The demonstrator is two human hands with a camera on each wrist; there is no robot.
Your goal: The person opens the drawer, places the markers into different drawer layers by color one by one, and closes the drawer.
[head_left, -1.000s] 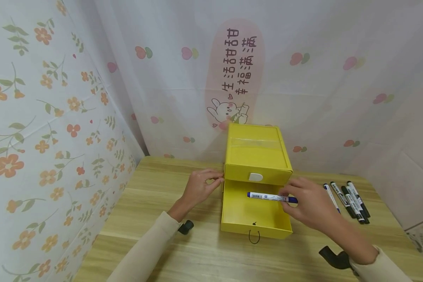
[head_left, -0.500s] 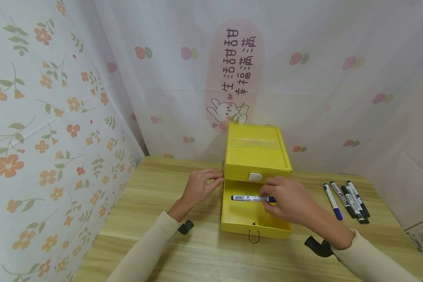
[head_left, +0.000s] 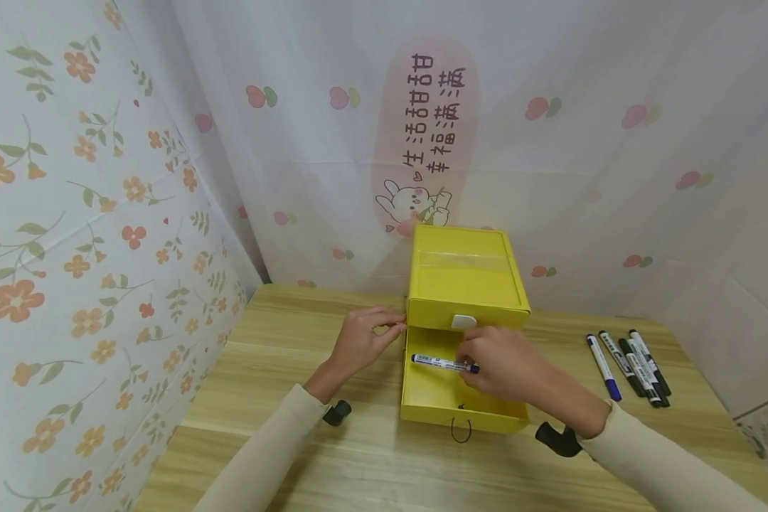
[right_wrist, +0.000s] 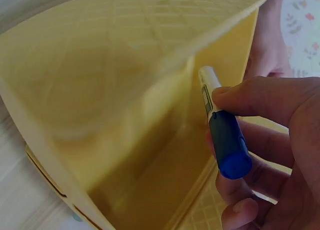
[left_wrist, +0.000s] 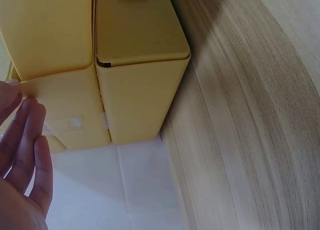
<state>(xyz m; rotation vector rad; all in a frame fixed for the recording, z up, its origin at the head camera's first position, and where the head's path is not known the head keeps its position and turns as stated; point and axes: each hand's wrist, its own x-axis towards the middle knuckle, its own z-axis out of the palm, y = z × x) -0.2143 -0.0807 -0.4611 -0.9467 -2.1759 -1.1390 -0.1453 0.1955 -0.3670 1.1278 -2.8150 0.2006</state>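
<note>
My right hand (head_left: 502, 363) pinches a white marker with a blue cap (head_left: 440, 363) between thumb and fingers. It holds the marker over the pulled-out lower drawer (head_left: 464, 418) of a yellow drawer box (head_left: 464, 274). In the right wrist view the blue-capped end of the marker (right_wrist: 225, 135) points toward the camera, beside the drawer's inner walls. On the box's left side, my left hand (head_left: 366, 340) grips an edge with thumb and fingertips. The left wrist view shows those fingers (left_wrist: 31, 125) at the yellow edge.
Right of the box, another blue-capped marker (head_left: 604, 366) and several black-capped markers (head_left: 643, 370) lie on the wooden table (head_left: 307, 455). The upper drawer has a white tab (head_left: 464, 322); the lower one has a black cord loop (head_left: 461, 431). A printed curtain (head_left: 320, 142) hangs behind.
My right hand has moved left with the marker, further over the open drawer, and the marker now tilts slightly. My left hand stays at the box's side.
</note>
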